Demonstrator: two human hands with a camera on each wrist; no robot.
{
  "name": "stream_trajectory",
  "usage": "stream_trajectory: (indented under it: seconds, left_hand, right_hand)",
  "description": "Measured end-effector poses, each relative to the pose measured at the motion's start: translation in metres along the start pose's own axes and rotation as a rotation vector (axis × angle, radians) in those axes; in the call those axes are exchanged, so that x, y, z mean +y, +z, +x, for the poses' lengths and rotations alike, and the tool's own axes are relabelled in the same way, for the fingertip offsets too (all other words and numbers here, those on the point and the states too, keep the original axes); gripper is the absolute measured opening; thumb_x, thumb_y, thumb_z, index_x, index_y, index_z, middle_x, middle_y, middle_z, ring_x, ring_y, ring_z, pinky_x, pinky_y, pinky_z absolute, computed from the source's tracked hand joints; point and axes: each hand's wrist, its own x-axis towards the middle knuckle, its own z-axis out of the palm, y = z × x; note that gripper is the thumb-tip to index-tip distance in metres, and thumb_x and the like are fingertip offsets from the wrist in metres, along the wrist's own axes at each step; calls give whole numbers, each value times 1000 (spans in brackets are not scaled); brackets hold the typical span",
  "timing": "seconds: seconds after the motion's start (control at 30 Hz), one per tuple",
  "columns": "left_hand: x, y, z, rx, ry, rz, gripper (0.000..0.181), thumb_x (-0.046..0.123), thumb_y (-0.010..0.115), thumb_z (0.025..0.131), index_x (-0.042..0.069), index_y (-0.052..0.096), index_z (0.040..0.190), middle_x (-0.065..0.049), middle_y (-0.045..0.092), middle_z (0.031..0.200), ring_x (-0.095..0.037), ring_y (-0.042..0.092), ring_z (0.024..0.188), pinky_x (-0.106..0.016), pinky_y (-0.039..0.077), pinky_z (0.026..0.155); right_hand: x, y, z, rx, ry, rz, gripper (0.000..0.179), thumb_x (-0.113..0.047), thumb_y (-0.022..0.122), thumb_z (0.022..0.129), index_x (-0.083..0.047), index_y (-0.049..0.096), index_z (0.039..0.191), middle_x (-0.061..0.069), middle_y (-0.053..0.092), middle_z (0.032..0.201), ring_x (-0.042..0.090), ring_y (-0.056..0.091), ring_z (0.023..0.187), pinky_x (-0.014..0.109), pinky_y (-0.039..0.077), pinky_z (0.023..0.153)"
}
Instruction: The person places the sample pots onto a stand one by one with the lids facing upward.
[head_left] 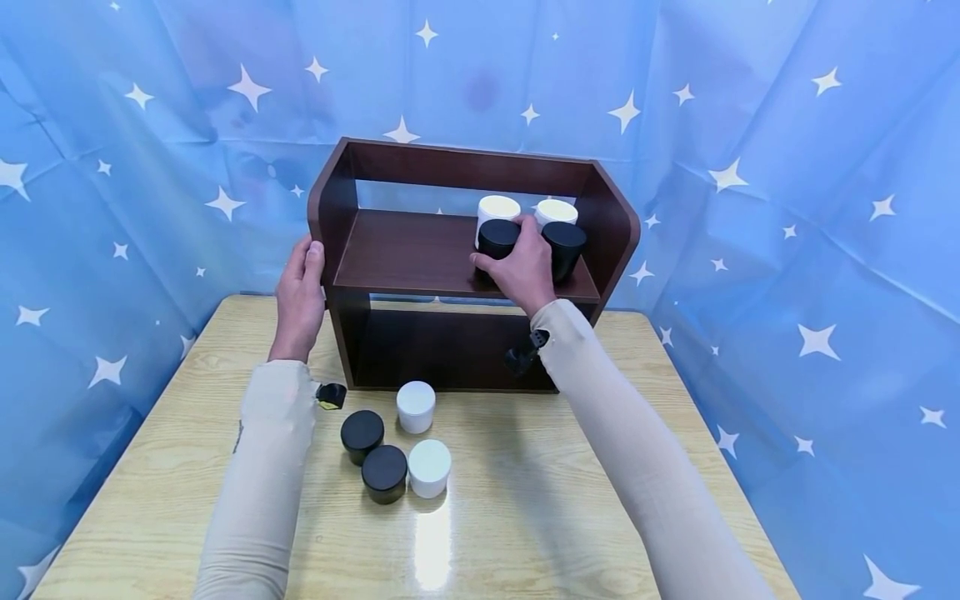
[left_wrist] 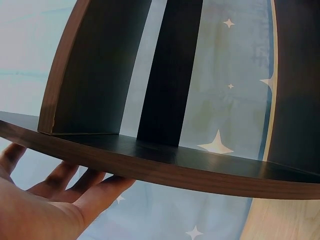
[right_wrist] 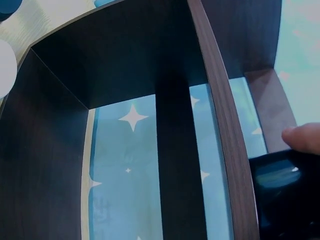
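My right hand [head_left: 529,265] grips a black lidded jar [head_left: 498,236] at the upper level of a dark brown two-level shelf [head_left: 405,246]. Its thumb is on the jar's left, and in the right wrist view the jar [right_wrist: 282,195] is partly cut off by the frame edge. Behind it stands a white jar [head_left: 497,208]. To the right are another black jar [head_left: 564,242] and a second white jar [head_left: 557,211], partly covered. My left hand [head_left: 300,296] rests against the outer face of the shelf's left side panel, its fingers [left_wrist: 107,192] extended along it.
On the wooden table [head_left: 525,500] before the shelf stand two black jars [head_left: 384,471] and two white jars [head_left: 430,467], grouped closely. The lower shelf level [head_left: 450,346] sits behind them. A blue curtain with white stars [head_left: 480,83] hangs around the table.
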Motion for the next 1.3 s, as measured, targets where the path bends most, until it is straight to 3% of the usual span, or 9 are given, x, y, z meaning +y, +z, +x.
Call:
stream_trajectory:
  seconds: [0.8, 1.3]
  left_hand:
    - [-1, 2, 0, 15, 13, -12, 54, 62, 33, 103, 41, 37, 152, 0, 43, 158, -21, 34, 149, -54, 26, 124]
    - [-1, 1, 0, 15, 2, -4, 55, 63, 33, 103, 42, 34, 154, 2, 41, 160, -21, 33, 149, -54, 26, 125]
  right_hand:
    - [-2, 7, 5, 58, 1, -69, 84, -42, 82, 82, -4, 37, 143, 18, 56, 139, 31, 56, 128, 44, 49, 109]
    - [-16, 3, 2, 77, -16, -101, 91, -45, 81, 82, -4, 33, 148, 18, 46, 144, 30, 50, 128, 43, 46, 113]
